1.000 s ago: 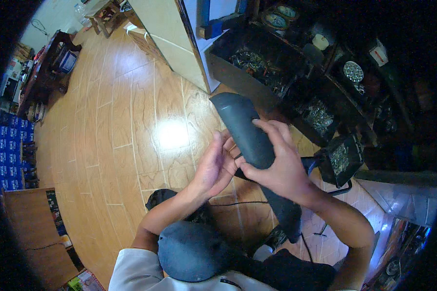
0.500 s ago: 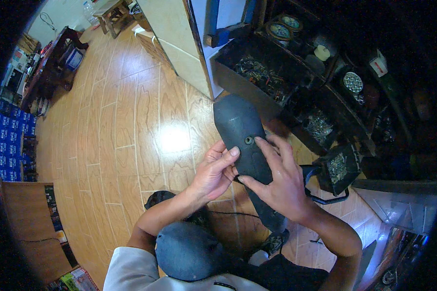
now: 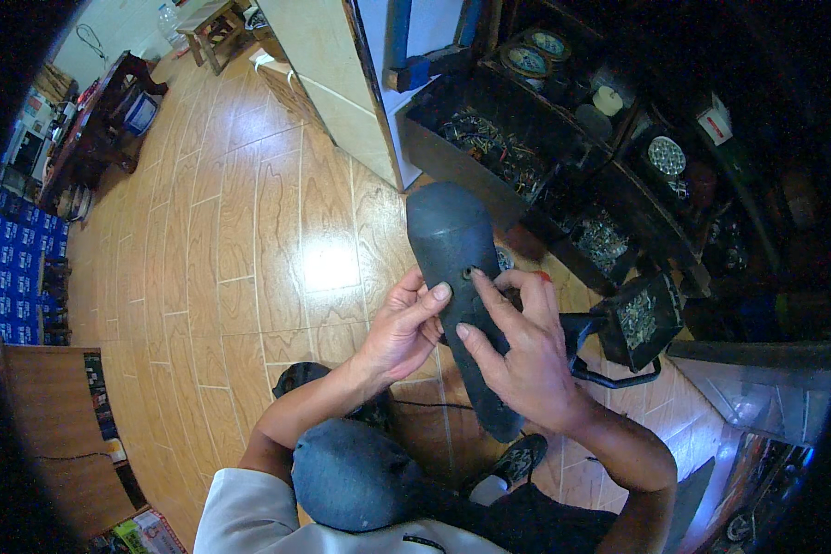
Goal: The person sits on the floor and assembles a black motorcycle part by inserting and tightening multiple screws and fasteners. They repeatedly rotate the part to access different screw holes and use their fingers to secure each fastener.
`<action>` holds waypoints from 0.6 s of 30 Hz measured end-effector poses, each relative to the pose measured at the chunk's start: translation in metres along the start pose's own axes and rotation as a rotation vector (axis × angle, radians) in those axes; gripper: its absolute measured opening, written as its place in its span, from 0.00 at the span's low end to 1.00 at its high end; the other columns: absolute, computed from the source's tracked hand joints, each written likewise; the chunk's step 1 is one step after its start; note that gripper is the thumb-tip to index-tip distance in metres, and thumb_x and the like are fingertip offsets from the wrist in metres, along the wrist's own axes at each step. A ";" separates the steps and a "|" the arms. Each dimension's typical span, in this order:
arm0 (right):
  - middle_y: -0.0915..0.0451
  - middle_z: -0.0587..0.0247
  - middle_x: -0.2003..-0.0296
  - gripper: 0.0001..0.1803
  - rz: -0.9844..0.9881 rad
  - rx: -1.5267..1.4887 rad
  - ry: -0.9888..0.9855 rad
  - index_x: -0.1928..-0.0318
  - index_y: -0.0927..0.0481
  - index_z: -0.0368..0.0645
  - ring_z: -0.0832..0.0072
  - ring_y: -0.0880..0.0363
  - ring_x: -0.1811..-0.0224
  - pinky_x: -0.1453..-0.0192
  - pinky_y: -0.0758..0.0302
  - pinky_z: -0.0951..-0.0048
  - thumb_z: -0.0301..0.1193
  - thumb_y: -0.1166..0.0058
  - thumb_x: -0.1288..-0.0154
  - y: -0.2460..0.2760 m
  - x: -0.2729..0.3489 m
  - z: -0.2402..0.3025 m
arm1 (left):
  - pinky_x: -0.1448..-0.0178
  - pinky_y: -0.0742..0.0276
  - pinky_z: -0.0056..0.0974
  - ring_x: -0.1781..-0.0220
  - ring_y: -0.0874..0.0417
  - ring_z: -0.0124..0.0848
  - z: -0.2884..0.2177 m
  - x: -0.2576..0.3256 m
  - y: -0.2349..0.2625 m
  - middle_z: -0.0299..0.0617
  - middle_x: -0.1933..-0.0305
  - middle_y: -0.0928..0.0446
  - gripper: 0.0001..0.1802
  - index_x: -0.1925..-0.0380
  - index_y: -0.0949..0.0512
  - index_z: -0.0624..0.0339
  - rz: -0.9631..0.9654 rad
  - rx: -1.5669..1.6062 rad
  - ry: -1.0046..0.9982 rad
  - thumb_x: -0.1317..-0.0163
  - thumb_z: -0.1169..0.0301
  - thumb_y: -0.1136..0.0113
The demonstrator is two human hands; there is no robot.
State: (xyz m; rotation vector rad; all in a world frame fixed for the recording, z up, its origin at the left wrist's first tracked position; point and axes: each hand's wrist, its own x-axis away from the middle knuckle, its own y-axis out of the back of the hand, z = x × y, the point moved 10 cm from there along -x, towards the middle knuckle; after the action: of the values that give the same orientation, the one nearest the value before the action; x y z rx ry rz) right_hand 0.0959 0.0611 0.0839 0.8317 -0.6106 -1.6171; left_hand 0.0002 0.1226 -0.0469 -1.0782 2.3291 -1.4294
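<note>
A long dark grey panel (image 3: 448,226), with rounded ends and a small metal-rimmed hole in its face, slants across the middle in front of me. My left hand (image 3: 404,325) grips its left edge, thumb on the face and fingers curled behind. My right hand (image 3: 522,346) is closed on the right side. Its index fingertip touches the hole, and the thumb presses the face lower down. A red patch shows on one right finger. Whether anything small sits at the hole under the fingertip, I cannot tell.
Dark open trays (image 3: 489,138) of small metal parts stand at upper right. Nearer is a small dark bin (image 3: 642,319) of similar pieces, beside a black bent bar. My knee (image 3: 355,475) and shoe (image 3: 517,457) are below, on a wood-look tiled floor (image 3: 231,305).
The panel has turned slightly, its lower end shifting left. My right thumb has moved from its left edge up onto the face, and the index fingertip has come onto the hole.
</note>
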 end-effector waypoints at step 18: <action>0.27 0.48 0.47 0.29 -0.063 -0.234 -0.185 0.35 0.29 0.30 0.50 0.25 0.45 0.39 0.26 0.57 0.35 0.44 0.31 -0.032 0.002 -0.019 | 0.46 0.20 0.32 0.52 0.16 0.26 -0.034 0.009 0.000 0.43 0.50 0.16 0.13 0.46 0.24 0.65 -0.143 -0.430 -0.109 0.29 0.75 0.39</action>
State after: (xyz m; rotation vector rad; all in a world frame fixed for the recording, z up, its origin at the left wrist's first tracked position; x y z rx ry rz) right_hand 0.0912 0.0665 0.0472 0.5376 -0.5155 -1.7964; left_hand -0.0234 0.1397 -0.0278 -1.4155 2.5883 -0.8954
